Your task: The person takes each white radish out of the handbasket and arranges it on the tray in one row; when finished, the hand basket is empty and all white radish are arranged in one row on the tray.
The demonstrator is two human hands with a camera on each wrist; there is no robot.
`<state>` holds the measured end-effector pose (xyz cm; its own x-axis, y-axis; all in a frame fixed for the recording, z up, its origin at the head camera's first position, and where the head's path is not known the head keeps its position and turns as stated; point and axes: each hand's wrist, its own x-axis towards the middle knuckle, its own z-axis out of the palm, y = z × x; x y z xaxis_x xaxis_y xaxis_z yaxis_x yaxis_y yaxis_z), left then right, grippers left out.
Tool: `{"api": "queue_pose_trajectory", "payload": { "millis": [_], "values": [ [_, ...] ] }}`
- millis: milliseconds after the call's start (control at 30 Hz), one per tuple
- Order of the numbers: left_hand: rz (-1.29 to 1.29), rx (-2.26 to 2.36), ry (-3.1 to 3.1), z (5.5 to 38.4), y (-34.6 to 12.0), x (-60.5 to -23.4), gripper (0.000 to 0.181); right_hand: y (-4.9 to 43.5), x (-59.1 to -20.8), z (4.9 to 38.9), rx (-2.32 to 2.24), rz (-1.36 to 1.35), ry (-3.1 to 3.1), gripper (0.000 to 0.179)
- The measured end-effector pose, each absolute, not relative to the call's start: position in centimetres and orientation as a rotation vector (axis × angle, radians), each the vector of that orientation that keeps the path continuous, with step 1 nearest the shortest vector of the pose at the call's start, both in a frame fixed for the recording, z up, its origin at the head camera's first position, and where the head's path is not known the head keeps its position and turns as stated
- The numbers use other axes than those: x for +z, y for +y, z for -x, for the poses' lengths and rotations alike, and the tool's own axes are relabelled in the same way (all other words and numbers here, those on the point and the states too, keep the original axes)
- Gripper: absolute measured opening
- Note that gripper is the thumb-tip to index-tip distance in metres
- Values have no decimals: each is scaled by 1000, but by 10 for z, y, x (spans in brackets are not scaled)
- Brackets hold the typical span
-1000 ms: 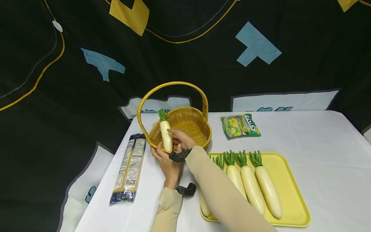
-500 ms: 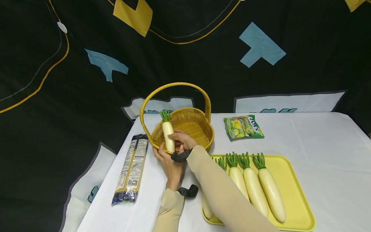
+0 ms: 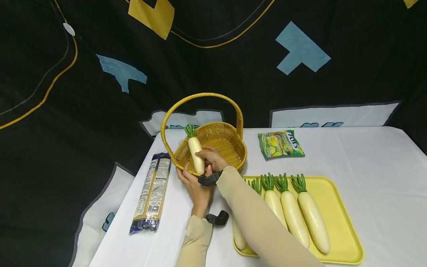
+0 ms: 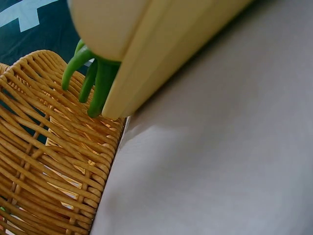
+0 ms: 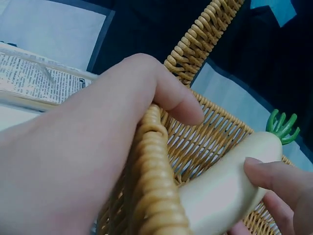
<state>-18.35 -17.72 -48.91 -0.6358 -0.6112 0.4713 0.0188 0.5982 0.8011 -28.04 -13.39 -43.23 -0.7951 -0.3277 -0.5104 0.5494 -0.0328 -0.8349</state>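
Observation:
A white radish (image 3: 196, 152) with a green top leans inside the yellow wicker basket (image 3: 230, 144), its leafy end at the left rim. My right hand (image 3: 216, 160) reaches over the front rim and grips the radish; in the right wrist view the thumb (image 5: 274, 178) lies along its side and the fingers go beneath. My left hand (image 3: 199, 189) holds the basket's front left rim, its thumb (image 5: 178, 100) hooked over the edge in the right wrist view. In the left wrist view neither hand shows, only the basket's woven wall (image 4: 54, 161) and green radish stalks (image 4: 98, 83).
Right of the basket a yellow tray (image 3: 340, 222) bears several white radishes (image 3: 313, 218), partly covered by the right sleeve (image 3: 257, 218). A green snack packet (image 3: 281, 144) lies behind the tray. To the basket's left is a long blue-and-gold packet (image 3: 151, 194).
The radish has tilted slightly, its lower end shifting a little to the right with my right hand. My left hand stays on the rim.

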Motion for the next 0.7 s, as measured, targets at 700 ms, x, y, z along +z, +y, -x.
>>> {"api": "queue_pose_trajectory", "payload": {
  "millis": [700],
  "values": [
    [-407,-1023,-2037,184,-179,-492,74,-119,-426,277,-2218,-177,1405,52]
  ]
}}
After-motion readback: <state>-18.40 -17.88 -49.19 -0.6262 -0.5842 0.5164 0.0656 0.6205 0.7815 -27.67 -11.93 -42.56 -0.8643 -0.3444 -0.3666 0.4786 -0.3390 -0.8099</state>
